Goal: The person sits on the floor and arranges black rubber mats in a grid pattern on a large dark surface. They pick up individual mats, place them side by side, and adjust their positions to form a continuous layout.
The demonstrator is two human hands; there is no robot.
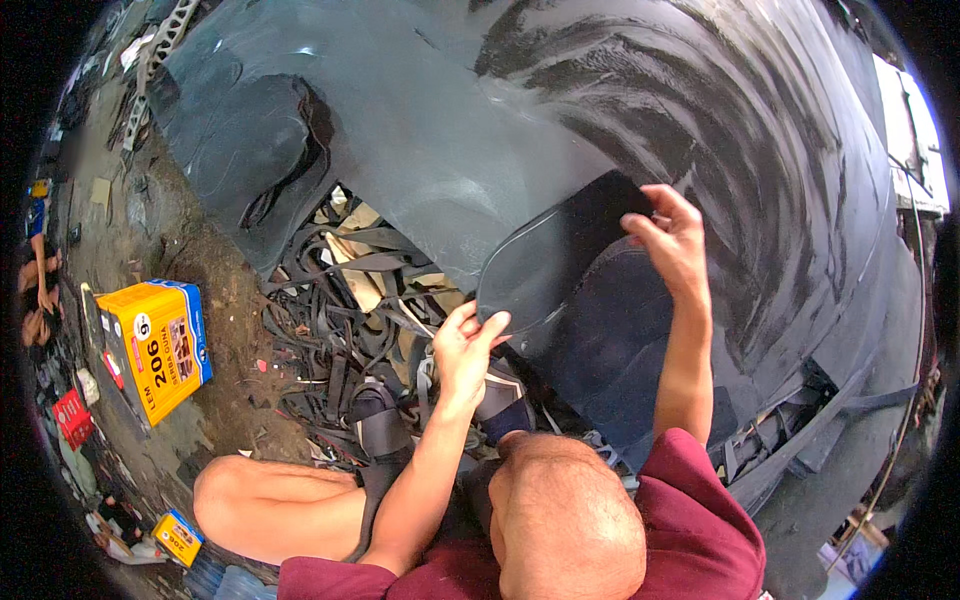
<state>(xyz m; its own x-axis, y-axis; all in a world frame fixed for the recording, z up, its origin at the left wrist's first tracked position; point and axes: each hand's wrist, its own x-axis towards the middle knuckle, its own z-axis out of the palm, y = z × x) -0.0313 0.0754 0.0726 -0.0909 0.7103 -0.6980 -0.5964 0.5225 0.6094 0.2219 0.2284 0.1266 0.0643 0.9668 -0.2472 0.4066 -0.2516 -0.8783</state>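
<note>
Between my two hands is a flat black sheet piece, perhaps rubber or foam [560, 245], with a thin pale curved line along its left side. My left hand [465, 350] pinches its lower left corner between thumb and fingers. Near its upper right edge, my right hand [668, 235] has the thumb and fingers closed on it. The piece lies tilted over a large grey-black sheet [430, 130]. Just under it, closer to me, is a darker sheet with a rounded edge [610, 370].
Black strips and offcuts [325, 300] heap up around my feet. A yellow and blue tin [155, 345] stands on the dirt floor at left, with a smaller yellow one [178, 538] nearer me. A folded sheet flap [290, 165] rises at upper left. Another person [40, 260] is at the far left.
</note>
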